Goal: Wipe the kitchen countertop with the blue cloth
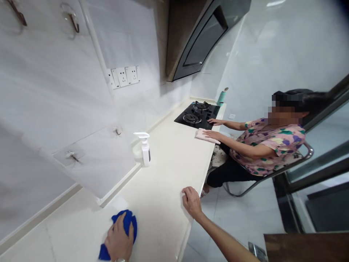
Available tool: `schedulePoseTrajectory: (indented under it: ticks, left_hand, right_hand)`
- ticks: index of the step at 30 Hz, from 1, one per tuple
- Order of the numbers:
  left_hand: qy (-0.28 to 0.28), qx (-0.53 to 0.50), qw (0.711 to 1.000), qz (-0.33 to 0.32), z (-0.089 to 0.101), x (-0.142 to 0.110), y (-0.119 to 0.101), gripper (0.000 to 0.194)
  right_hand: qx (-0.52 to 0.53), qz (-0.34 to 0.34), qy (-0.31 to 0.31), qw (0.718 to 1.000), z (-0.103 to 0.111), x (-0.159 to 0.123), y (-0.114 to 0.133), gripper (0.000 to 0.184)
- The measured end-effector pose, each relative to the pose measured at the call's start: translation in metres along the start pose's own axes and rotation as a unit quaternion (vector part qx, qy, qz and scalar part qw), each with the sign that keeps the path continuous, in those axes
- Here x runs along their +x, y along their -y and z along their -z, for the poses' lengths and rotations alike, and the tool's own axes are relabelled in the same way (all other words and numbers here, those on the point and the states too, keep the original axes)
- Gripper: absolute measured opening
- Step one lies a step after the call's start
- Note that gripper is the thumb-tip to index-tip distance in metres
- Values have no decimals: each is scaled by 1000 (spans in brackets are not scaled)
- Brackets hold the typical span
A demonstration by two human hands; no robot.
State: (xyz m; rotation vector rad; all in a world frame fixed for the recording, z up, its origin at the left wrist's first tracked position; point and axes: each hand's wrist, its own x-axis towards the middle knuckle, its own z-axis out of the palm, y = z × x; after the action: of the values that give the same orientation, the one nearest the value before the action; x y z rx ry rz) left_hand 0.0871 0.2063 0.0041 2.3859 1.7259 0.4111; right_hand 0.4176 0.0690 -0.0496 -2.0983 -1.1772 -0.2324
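Note:
My left hand [120,238] presses down on a crumpled blue cloth [128,222] at the near part of the pale countertop [160,196]. Its fingers bend over the cloth, and part of the cloth is hidden under the palm. My right hand [192,202] rests at the countertop's right edge with its fingers curled in, and no object shows in it. A white pump bottle [146,154] stands upright by the wall, ahead of both hands and touched by neither.
Farther along, a seated person [269,145] has one hand on a folded pink cloth [203,135] and the other at the black gas stove [192,118]. A green bottle [221,96] stands behind it. A range hood [201,40] overhangs the stove. A wall corner [102,202] juts onto the counter.

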Motion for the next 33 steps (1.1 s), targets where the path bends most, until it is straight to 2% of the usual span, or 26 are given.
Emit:
schedulePoseTrajectory:
  ticks: [6,10,13,20,26,30,33]
  left_hand:
    - [25,-15,995,-98,-24,5,-81,51]
    - [-23,-27,990,-137,-40,-8,-115,46]
    - [-54,-19,987,-148,-46,-15,-122,43]
    - [-50,4,985,-162,-43,-11,-118,44]
    - [-81,8,986,-142,-49,-11,-124,40]
    - [-99,16,990,-103,-54,-9,-140,41]
    - [-103,16,990,-92,-58,-5,-144,42]
  right_hand:
    - [-6,4,-17,1000,0,-1,1,26]
    - [-2,5,-13,1000,0,-1,2,28]
    - [7,3,-12,1000,0,1,4,30]
    - [23,-31,-11,999,4,6,12,34]
    - [57,-36,19,998,2,2,8,35]
    - [103,-73,56,990,-7,7,1,30]
    - [181,-58,98,977,-25,32,1,37]
